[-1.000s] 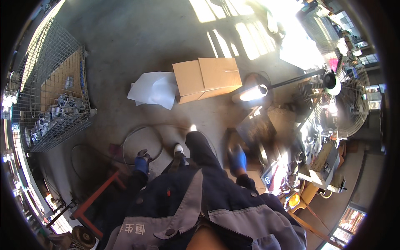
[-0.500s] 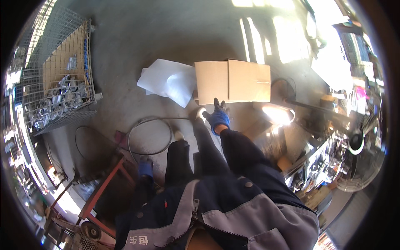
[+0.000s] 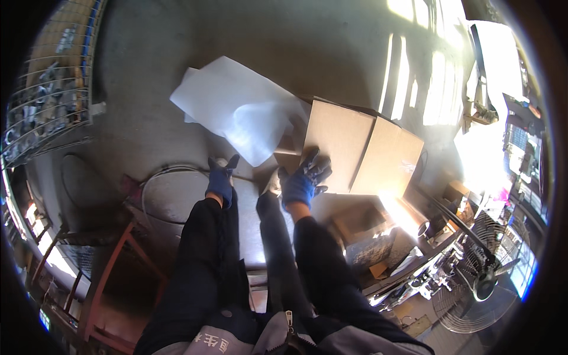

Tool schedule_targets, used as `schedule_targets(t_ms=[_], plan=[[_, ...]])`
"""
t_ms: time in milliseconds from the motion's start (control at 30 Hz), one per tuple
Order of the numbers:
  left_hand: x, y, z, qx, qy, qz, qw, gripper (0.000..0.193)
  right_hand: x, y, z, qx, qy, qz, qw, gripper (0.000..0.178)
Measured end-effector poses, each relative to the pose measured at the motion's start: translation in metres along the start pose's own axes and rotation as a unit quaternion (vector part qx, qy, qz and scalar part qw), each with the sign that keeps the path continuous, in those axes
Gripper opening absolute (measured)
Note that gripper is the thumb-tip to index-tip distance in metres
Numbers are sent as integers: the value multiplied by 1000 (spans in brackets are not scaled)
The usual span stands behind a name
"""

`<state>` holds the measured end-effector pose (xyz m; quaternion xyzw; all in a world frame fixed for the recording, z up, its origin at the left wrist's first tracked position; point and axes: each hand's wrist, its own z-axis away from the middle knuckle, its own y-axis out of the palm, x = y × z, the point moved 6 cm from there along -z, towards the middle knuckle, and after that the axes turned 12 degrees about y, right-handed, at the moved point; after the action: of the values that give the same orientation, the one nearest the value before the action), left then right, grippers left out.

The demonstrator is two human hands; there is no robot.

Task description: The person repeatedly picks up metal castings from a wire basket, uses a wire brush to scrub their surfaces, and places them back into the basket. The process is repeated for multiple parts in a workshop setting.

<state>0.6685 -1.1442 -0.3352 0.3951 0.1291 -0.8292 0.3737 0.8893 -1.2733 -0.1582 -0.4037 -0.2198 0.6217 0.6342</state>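
A brown cardboard box [image 3: 340, 142] with closed-over flaps lies on the floor ahead of me, tilted in view. White translucent packing sheets [image 3: 222, 97] lie against its left end. My right hand [image 3: 305, 180], in a blue glove with dark fingers, has its fingers spread over the box's near left corner; whether it touches the cardboard I cannot tell. My left hand [image 3: 220, 182], gloved alike, is held out nearer the sheets' lower edge, with thumb and fingers apart and nothing in it.
A wire cage [image 3: 56, 94] with metal parts stands at the far left. A dark hose [image 3: 171, 170] loops on the floor. Left of my legs is a red metal frame [image 3: 109, 278]. To the right are a fan [image 3: 476, 290] and a bench [image 3: 414, 284] cluttered with parts.
My left hand has come up from beside my leg to in front of me. My right hand now overlaps the box's corner. The view has shifted, and box and sheets appear larger and tilted.
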Motion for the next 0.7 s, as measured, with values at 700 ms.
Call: schedule_targets(t_ms=[700], plan=[[-224, 294, -71, 168, 480, -348, 788, 18, -123, -187, -54, -178, -128, -399, 890, 62]])
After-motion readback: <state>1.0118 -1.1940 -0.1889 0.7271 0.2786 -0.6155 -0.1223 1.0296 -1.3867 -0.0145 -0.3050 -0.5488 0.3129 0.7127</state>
